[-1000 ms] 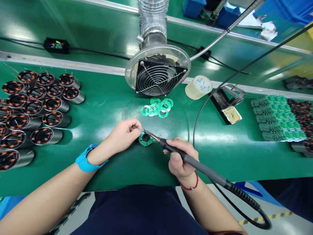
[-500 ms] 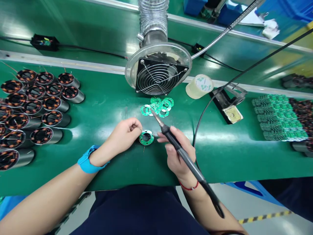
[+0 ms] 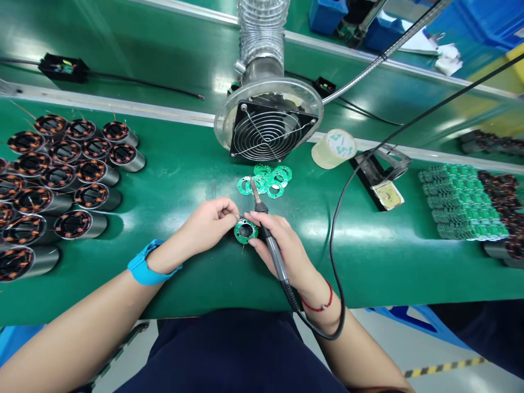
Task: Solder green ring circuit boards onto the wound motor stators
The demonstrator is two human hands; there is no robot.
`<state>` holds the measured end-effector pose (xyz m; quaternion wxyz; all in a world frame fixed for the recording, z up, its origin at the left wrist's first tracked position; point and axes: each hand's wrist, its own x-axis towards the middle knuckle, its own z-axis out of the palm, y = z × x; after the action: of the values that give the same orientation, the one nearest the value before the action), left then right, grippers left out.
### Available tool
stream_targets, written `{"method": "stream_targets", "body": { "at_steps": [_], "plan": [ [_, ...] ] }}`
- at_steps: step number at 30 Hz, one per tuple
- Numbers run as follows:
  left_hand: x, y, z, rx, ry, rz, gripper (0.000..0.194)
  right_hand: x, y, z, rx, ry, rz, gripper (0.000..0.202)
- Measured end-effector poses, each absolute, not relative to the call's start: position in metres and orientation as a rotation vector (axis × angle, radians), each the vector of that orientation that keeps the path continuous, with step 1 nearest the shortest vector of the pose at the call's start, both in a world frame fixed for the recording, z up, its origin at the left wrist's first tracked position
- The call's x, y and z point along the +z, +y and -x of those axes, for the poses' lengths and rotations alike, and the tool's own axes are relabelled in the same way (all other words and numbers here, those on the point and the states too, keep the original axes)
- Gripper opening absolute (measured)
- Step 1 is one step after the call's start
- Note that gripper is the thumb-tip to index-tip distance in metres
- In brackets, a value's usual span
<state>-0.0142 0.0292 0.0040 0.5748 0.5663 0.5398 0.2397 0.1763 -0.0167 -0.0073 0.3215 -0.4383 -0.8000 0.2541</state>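
Observation:
My right hand holds a soldering iron, its tip angled up and away over the loose boards. The thumb and a fingertip of that hand reach the right side of a ring-shaped green circuit board, which stands in front of me. Pinched closed at the board's upper left edge is my left hand; what lies between its fingertips is too small to make out. A thin copper wire sticks out below the board. Just beyond lie several loose ring-shaped boards.
Wound motor stators fill the left side. A fan in an extractor hood hangs ahead. Behind on the right are a tape roll, an iron stand with sponge and stacked circuit boards. The iron's cable loops by my right wrist.
My right hand has moved left to the circuit board, and the soldering iron has swung steeper, its tip pointing farther away. My left hand stays pinched at the board's edge.

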Motion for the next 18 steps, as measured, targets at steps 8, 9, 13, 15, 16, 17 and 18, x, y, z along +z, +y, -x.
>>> {"method": "stream_targets", "body": {
  "at_steps": [8, 9, 13, 15, 16, 17, 18],
  "plan": [
    [0.004, 0.032, 0.020, 0.511, 1.195, -1.298, 0.019, -0.007, -0.031, -0.184, 0.525, -1.656, 1.089, 0.030],
    [0.004, 0.031, 0.019, 0.512, 1.200, -1.296, 0.019, -0.008, -0.034, -0.184, 0.510, -1.620, 1.072, 0.026],
    [0.004, 0.031, 0.018, 0.519, 1.224, -1.293, 0.019, -0.006, -0.037, -0.184, 0.464, -1.621, 1.031, 0.023],
    [0.003, 0.031, 0.017, 0.521, 1.235, -1.293, 0.019, -0.003, -0.036, -0.183, 0.464, -1.656, 1.037, 0.022],
    [0.003, 0.031, 0.017, 0.521, 1.238, -1.292, 0.019, -0.002, -0.035, -0.182, 0.469, -1.666, 1.038, 0.022],
    [0.003, 0.031, 0.017, 0.522, 1.240, -1.291, 0.019, -0.001, -0.034, -0.181, 0.472, -1.667, 1.034, 0.022],
    [0.003, 0.031, 0.017, 0.524, 1.241, -1.292, 0.019, 0.000, -0.034, -0.181, 0.475, -1.664, 1.029, 0.023]
  ]
}}
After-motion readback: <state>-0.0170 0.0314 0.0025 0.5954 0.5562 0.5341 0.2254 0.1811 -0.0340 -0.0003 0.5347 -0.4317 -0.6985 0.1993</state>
